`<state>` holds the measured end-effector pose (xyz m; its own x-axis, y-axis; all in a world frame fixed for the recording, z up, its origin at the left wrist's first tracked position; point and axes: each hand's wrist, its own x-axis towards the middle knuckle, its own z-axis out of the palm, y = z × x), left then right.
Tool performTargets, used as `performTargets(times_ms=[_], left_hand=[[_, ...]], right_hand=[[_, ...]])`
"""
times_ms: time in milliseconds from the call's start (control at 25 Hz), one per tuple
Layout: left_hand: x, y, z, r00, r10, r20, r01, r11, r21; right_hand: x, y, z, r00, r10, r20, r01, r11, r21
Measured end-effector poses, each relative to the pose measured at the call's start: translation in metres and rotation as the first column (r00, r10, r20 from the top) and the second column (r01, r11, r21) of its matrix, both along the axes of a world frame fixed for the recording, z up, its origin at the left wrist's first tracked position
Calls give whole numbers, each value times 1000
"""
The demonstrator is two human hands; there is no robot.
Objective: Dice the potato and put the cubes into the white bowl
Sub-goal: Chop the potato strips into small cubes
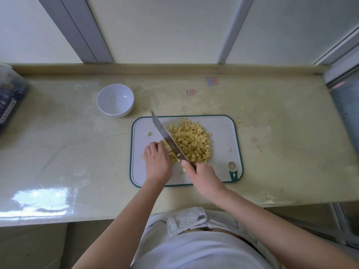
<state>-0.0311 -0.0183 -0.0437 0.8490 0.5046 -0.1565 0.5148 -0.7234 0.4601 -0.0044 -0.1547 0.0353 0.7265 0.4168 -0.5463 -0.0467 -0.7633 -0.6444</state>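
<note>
**Dicing potato on the board, cubes heaped beside the blade**

Nearest the camera are the person's white top [194, 249] and pale waistband, with both bare forearms reaching out over the beige countertop [77, 144].

The right hand [204, 177] is wrapped round the handle of a kitchen knife [167, 138], with one fingertip lying against the base of the blade. The blade slants away to the left, and its tip is over the far left part of the cutting board [223, 131], a white board with a teal rim and a hang hole in its near right corner.

The left hand [157, 162] sits just left of the blade. Its fingers are curled down and hold the potato strips [171, 153], which lie touching the blade's left face.

Right of the knife, a loose heap of yellow potato cubes [192, 140] covers the middle of the board. A stray cube [148, 134] lies alone on the board's left side, and another lies near its right edge.

Farther back and to the left, off the board and well apart from the heap, the white bowl [115, 100] stands upright on the countertop.

At the far left edge is a clear container [9, 101] with dark blue contents. At the far right, a grey cylindrical vessel [347, 105] is cut off by the frame. Pale window frames [91, 30] rise behind the counter's back lip.
</note>
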Motion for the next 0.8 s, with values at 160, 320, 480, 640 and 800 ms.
performTargets(times_ms=[160,320,480,640,800], left_hand=[[-1,0,-2,1000,6,21,-6,1000,9],[-2,-1,-2,1000,8,27,-8,1000,26],[-1,-2,-1,1000,-3,18,2,999,45],[-3,-2,-2,1000,-15,0,15,999,51],[-3,-2,-2,999,-28,-21,29,998,54]], right_hand=[[1,3,-5,999,44,14,-44,998,-50],[1,7,-11,997,73,21,-70,993,-99],[-2,17,-23,999,48,20,-44,989,-142],[-2,22,-31,996,60,64,-48,984,-172],[-2,20,-35,997,33,65,-23,988,-154]])
